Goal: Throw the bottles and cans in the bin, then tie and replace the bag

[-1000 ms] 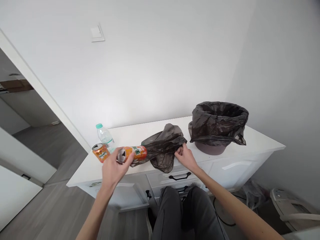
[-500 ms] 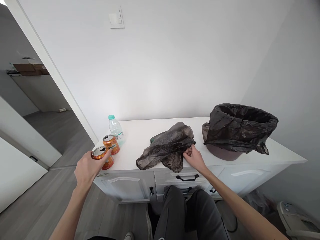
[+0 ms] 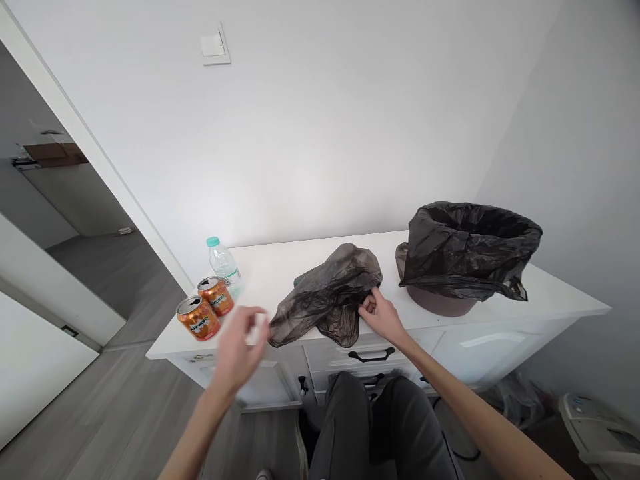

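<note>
My right hand [image 3: 381,316] pinches the near right edge of a thin black plastic bag [image 3: 327,293] that lies crumpled on the white cabinet top. Something green shows at the bag's far left edge, mostly covered. Blurred by motion, my left hand [image 3: 241,347] hovers at the front edge just left of the bag, thumb and fingers apart and nothing between them. Two orange soda cans, a front one [image 3: 199,320] and a rear one [image 3: 217,297], stand upright at the left end, both with opened tops. Behind them is a clear plastic bottle [image 3: 223,262] with a teal cap.
A dark bin [image 3: 440,304] lined with a black bag [image 3: 460,260] stands on the cabinet's right part. Below are drawers with a black handle [image 3: 371,355]. A light switch [image 3: 215,45] is on the wall, and a doorway opens at the left.
My left hand has let go of the front can and moved right toward the bag. The can stays standing at the left. My right hand keeps its pinch on the bag.
</note>
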`<state>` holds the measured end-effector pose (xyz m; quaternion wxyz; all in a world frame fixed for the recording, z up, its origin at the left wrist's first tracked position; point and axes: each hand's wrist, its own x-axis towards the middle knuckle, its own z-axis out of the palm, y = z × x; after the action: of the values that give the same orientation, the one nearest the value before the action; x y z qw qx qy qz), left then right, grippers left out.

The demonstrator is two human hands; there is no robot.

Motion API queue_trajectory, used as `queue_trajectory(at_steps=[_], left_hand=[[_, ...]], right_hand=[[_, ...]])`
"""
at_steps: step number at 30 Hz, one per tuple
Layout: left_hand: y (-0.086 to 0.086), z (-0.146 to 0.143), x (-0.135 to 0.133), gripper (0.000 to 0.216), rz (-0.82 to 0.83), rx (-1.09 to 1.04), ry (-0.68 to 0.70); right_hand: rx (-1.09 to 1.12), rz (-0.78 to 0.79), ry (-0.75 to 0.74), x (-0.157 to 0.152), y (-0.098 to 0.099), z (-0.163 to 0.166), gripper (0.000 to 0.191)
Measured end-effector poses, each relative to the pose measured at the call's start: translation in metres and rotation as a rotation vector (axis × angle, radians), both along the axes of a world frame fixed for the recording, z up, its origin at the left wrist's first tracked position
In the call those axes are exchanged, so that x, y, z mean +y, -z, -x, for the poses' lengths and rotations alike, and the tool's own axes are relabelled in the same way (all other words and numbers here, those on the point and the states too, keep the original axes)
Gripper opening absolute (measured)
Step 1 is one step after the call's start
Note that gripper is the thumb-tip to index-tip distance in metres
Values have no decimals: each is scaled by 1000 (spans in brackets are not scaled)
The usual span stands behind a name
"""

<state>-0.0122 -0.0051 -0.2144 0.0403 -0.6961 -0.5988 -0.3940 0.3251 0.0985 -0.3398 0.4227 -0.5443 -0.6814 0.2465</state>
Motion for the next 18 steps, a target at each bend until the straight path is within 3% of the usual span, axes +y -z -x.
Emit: queue_trajectory(at_steps=[3, 6, 8, 11, 14, 18], left_hand=[[13, -75, 10, 38, 192, -20, 426], [30, -127, 41, 46, 326, 33, 638], [39, -145, 70, 47, 332, 114, 594], [45, -153, 112, 43, 303, 257, 339], [44, -146, 142, 44, 312, 330, 156], [37, -123, 161, 44, 377, 408, -11]], right_hand=[[18, -16, -20, 3, 6, -4, 16], [38, -28, -24, 8, 10, -7, 16], [54, -36, -24, 10, 8, -7, 15], [85, -27, -20, 11, 2, -7, 16], [100, -2, -20, 8, -6, -7, 32], [92, 30, -29, 3, -16, -9, 44]])
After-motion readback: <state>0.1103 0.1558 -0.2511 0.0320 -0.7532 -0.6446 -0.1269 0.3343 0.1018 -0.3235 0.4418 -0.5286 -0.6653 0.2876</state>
